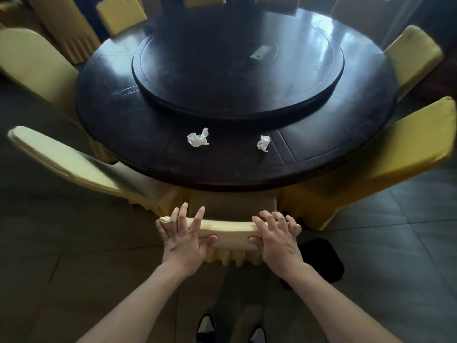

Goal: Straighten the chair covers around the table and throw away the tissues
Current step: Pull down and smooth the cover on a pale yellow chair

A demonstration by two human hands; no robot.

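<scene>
The yellow chair cover (232,232) on the nearest chair is held at the top edge of its backrest, which runs left to right across the view with its long axis parallel to the near rim of the worktop (222,177). The left hand (181,240) grips the left end of that edge: fingers spread over the top and far side, thumb pressed against the near face. The right hand (277,237) takes the right end in the same way, fingers draped over the top, thumb under on the near side. Both forearms reach forward and slightly inward from the bottom of the view, wrists level. Beyond the grip, on the dark round worktop, lie two crumpled white tissues: the larger tissue (197,139) ahead of the left hand, the smaller tissue (263,143) ahead of the right hand, well apart. Behind them sits a raised turntable (237,102). More yellow-covered chairs (395,154) ring the worktop.
</scene>
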